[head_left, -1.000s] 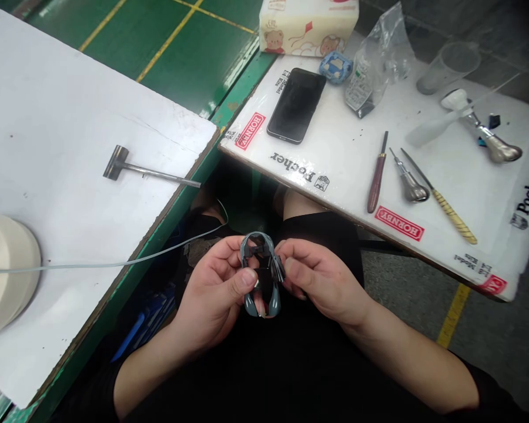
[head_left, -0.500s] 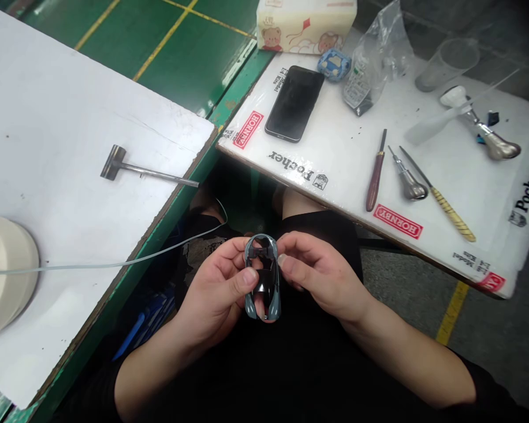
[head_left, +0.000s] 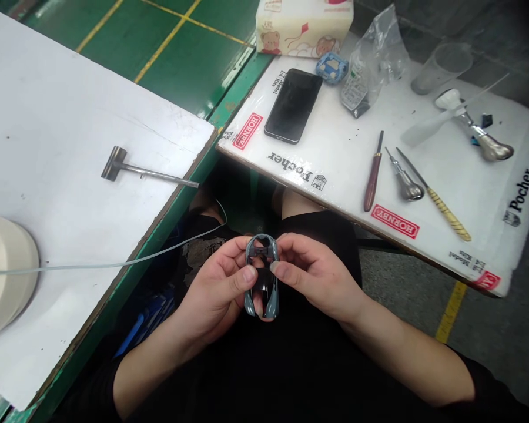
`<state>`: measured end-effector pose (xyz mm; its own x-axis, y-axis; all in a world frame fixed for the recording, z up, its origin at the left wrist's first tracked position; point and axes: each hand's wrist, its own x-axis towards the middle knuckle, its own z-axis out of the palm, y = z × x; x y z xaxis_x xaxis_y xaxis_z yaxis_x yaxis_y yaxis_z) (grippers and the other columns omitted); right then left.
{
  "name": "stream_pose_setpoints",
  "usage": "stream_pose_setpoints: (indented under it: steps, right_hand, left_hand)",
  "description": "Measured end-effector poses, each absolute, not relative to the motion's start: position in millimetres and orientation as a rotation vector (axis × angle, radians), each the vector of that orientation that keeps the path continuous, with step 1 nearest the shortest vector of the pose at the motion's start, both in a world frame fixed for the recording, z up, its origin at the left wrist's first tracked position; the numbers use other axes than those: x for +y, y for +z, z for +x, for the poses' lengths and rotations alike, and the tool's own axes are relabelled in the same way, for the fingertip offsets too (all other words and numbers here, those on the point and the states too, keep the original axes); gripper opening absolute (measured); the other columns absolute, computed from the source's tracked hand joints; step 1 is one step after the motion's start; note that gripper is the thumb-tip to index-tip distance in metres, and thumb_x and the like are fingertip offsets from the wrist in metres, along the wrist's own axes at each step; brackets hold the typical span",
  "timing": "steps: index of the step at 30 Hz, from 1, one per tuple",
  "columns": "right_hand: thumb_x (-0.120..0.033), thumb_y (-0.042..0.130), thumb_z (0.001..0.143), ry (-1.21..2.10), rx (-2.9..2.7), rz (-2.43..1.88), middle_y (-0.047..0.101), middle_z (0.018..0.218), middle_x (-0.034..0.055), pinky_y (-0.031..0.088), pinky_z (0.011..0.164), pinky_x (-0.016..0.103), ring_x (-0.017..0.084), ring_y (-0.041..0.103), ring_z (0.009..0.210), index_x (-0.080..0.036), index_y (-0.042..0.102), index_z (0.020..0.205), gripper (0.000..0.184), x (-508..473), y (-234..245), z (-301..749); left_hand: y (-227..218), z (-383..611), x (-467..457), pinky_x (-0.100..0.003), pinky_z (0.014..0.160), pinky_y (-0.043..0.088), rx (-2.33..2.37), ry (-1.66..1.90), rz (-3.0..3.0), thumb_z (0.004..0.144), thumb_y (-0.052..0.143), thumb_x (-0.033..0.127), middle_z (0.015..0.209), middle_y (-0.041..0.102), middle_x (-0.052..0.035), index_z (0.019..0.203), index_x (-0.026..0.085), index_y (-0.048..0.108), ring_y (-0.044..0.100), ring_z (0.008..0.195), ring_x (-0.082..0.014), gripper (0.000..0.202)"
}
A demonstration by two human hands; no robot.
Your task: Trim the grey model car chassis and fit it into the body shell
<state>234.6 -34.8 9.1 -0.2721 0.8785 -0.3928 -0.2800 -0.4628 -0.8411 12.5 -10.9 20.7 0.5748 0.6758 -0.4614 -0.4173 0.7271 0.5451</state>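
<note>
A small grey-blue model car body point(head_left: 272, 304) with a glossy black middle is held over my lap. My left hand point(head_left: 220, 285) grips its left side, thumb on the edge and a fingertip showing through the opening at the near end. On the other side, my right hand point(head_left: 312, 273) pinches the far right part, its thumb resting on the rim beside the black piece. Both hands' remaining fingers are partly hidden beneath the body.
On the right board point(head_left: 352, 153) lie a phone point(head_left: 293, 106), a wooden-handled tool point(head_left: 372, 176), a metal-handled tool point(head_left: 406, 179), a yellow-handled file point(head_left: 445, 211) and a plastic bag point(head_left: 364, 82). A metal hammer point(head_left: 114, 163) rests on the left board, near a round cream container point(head_left: 20, 276).
My right thumb has moved left onto the rim of the model car body, and the right fingers have closed in on it. My left hand keeps its hold.
</note>
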Motion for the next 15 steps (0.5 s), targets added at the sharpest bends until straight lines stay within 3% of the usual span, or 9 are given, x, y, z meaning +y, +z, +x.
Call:
stream_pose_setpoints:
  steps: [3,6,9,12,15]
  right_hand:
    - [-0.068,0.097,0.101,1.786,-0.852,-1.107,0.077,0.091,0.0019,0.057,0.070,0.029,0.015,0.065,0.075,-0.022,0.081,0.110,0.049,-31.0,10.7,237.1]
    - [-0.066,0.092,0.106,1.612,-1.021,-1.221,0.078,0.093,0.0039,0.058,0.069,0.031,0.018,0.069,0.078,-0.023,0.082,0.103,0.045,-27.8,15.7,243.1]
    - [-0.051,0.091,0.110,1.288,-1.290,-1.302,0.080,0.102,0.0067,0.059,0.072,0.034,0.022,0.074,0.088,-0.025,0.085,0.099,0.028,-29.2,20.5,249.9]
    - [-0.033,0.091,0.110,1.048,-1.443,-1.235,0.080,0.105,0.0056,0.061,0.072,0.034,0.022,0.077,0.090,-0.029,0.088,0.106,0.007,-34.6,21.4,253.1]
    - [-0.022,0.094,0.106,0.922,-1.520,-1.147,0.081,0.107,0.0049,0.062,0.069,0.033,0.021,0.077,0.088,-0.031,0.089,0.116,0.015,-40.1,20.3,252.0]
  left_hand:
    - [24.5,12.3,-10.1,-0.022,0.058,0.070,0.689,0.629,0.462,0.098,0.104,0.035,0.102,0.076,0.0002,0.131,0.020,0.082,0.075,0.063,-0.0105,0.043]
    - [29.9,11.5,-10.3,-0.024,0.071,0.070,0.800,0.558,0.629,0.091,0.110,0.026,0.103,0.079,-0.0022,0.130,0.020,0.084,0.078,0.078,-0.0144,0.047]
    - [31.0,9.8,-11.4,-0.028,0.088,0.068,0.990,0.581,0.848,0.087,0.113,0.024,0.107,0.083,-0.0043,0.126,0.021,0.087,0.080,0.096,-0.0185,0.047]
    - [27.5,7.6,-12.6,-0.033,0.098,0.066,1.039,0.701,1.043,0.092,0.109,0.029,0.111,0.083,-0.0058,0.119,0.023,0.089,0.079,0.104,-0.0218,0.034]
    - [23.3,5.2,-13.3,-0.038,0.100,0.065,1.003,0.860,1.199,0.095,0.106,0.028,0.117,0.081,-0.0085,0.117,0.025,0.090,0.078,0.110,-0.0258,0.028]
